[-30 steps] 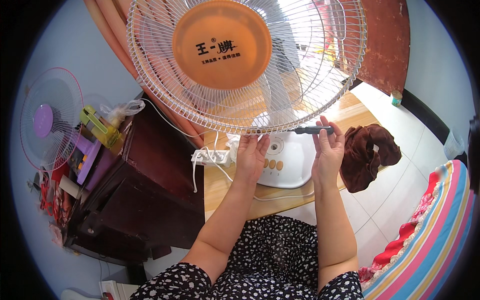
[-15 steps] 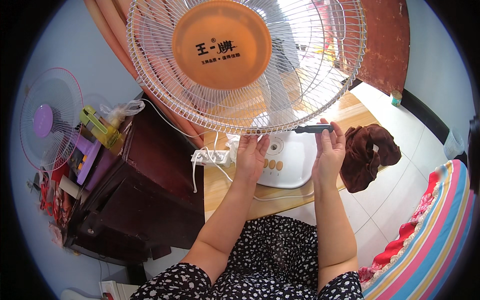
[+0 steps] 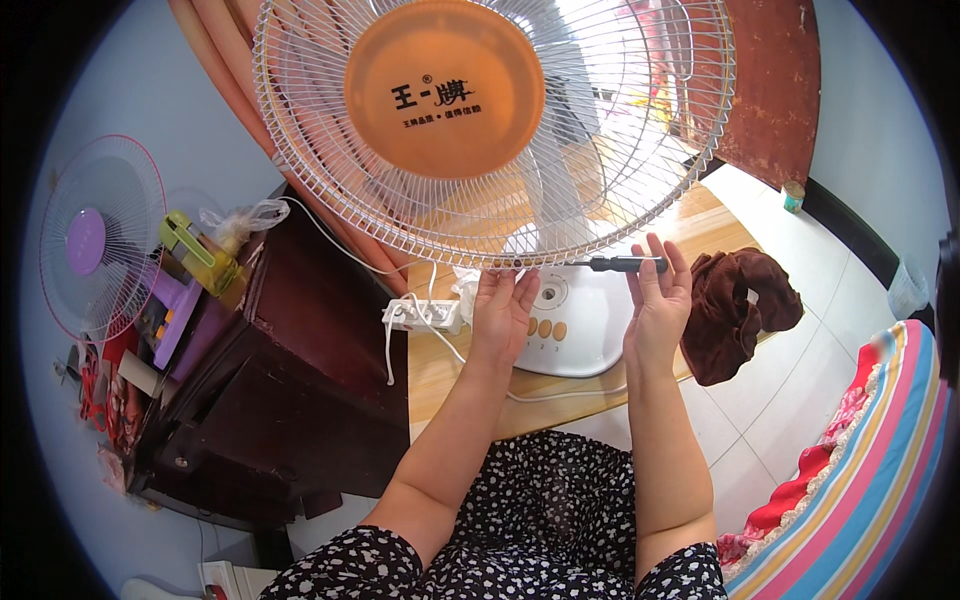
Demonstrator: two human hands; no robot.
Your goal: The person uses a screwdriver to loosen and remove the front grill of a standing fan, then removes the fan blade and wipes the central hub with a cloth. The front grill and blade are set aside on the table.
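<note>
A white wire fan guard [image 3: 620, 222] with an orange round centre cap [image 3: 445, 90] rises in front of me. At its lowest edge, the fingertips of my left hand [image 3: 503, 312] close in a pinch on the rim; any small part between them is hidden. My right hand [image 3: 660, 295] holds a black-handled screwdriver [image 3: 618, 264] lightly between thumb and fingers, the other fingers raised. The screwdriver lies level, its shaft pointing left along the rim toward my left fingertips; its tip is hard to make out. Below is the fan's white base [image 3: 590, 345] with tan buttons [image 3: 545, 329].
The fan stands on a wooden table [image 3: 440, 385]. A white power strip [image 3: 420, 316] with cords sits left of the base. A brown cloth [image 3: 738, 310] hangs at the table's right edge. A dark cabinet [image 3: 330, 340] with a purple fan [image 3: 87, 240] stands left; a striped bedspread [image 3: 880, 450] is right.
My right fingers have opened a little and rolled on the handle, and more of the screwdriver's shaft shows at its left end. My left hand has stayed at the rim.
</note>
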